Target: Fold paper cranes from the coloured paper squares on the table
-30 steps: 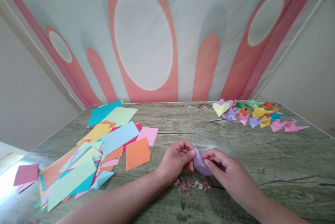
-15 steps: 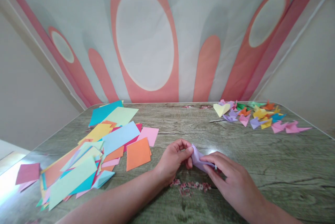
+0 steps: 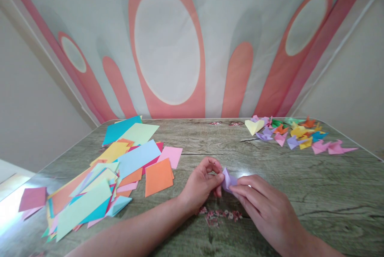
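Between my two hands is a small folded piece of purple paper (image 3: 227, 179), just above the wood-patterned table (image 3: 210, 141). My left hand (image 3: 205, 181) pinches its left edge between thumb and fingers. On the other side, my right hand (image 3: 259, 197) grips the paper's right end, its fingers pressed together. A pointed flap stands up near my left thumb. The right part of the paper is hidden behind my right fingers.
Many coloured sheets lie in a loose pile at the left, with a light green strip (image 3: 84, 211) on top and an orange square (image 3: 159, 177) at its right side. Folded paper birds (image 3: 295, 143) and a pale yellow folded heart (image 3: 254, 127) sit at the back right.
The purple paper has turned between my hands, so its upper flap now stands up more. My right fingers have shifted slightly left and closed further over its right end.
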The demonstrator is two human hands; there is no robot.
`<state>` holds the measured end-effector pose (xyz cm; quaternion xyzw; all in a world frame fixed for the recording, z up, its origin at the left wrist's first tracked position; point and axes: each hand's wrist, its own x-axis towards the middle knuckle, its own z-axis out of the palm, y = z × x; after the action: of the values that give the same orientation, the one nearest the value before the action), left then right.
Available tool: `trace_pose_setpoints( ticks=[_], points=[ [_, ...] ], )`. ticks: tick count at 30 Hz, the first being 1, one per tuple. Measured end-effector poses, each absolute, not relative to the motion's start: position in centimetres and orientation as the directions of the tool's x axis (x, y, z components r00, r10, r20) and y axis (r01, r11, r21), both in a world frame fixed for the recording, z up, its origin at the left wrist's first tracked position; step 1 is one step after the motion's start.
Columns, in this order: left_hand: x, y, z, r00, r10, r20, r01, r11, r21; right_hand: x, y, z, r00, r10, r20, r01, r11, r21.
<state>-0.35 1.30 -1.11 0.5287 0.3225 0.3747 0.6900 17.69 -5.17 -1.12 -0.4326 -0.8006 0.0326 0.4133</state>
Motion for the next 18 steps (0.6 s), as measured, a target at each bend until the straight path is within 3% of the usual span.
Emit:
trace_pose_setpoints(
  ticks=[12,18],
  points=[
    [-1.6,2.0,-0.4,0.556,0.830,-0.049,0.207,-0.081,0.975,19.3,-3.9,-1.2,-0.324,0.764,0.559,0.608,0.620,-0.495],
    [-1.5,2.0,-0.4,0.536,0.832,-0.142,0.272,-0.012,0.962,19.5,-3.7,-1.5,-0.345,0.755,0.558,0.611,0.632,-0.477]
  ],
)
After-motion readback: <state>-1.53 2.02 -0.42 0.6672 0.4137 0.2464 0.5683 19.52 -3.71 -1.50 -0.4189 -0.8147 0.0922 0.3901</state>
